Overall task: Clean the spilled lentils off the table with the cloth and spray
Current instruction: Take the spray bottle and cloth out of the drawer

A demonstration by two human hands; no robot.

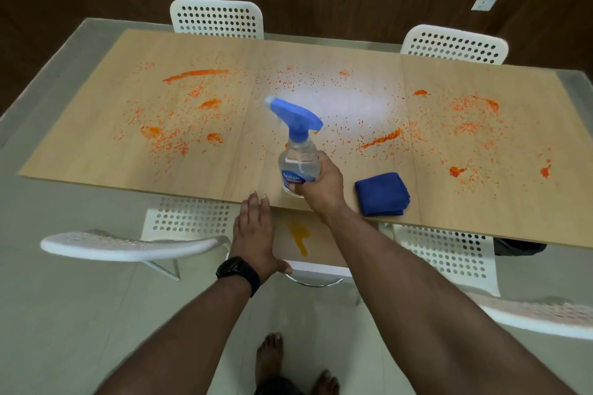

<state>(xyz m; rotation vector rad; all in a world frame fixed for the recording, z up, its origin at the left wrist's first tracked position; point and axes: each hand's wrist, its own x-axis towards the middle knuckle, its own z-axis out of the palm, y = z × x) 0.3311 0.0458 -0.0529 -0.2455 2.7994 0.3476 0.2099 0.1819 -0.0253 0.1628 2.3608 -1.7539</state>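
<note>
Right hand (321, 184) wrapped around the lower body of a clear spray bottle (298, 167), bottle tilted, blue nozzle aimed toward the middle of the desk (96, 151). Left hand (255, 234) flat, fingers straight and together, fingertips at the near desk edge, black watch (239, 272) on the wrist. Orange lentils (179, 135) scattered across the wooden top in patches left, centre and right, with several wet orange smears among them. Folded blue cloth (382, 194) lying on the near edge, just right of the bottle hand, not touched. White perforated chairs (216, 19) at the far and near sides. Bare feet on the pale floor below.
</note>
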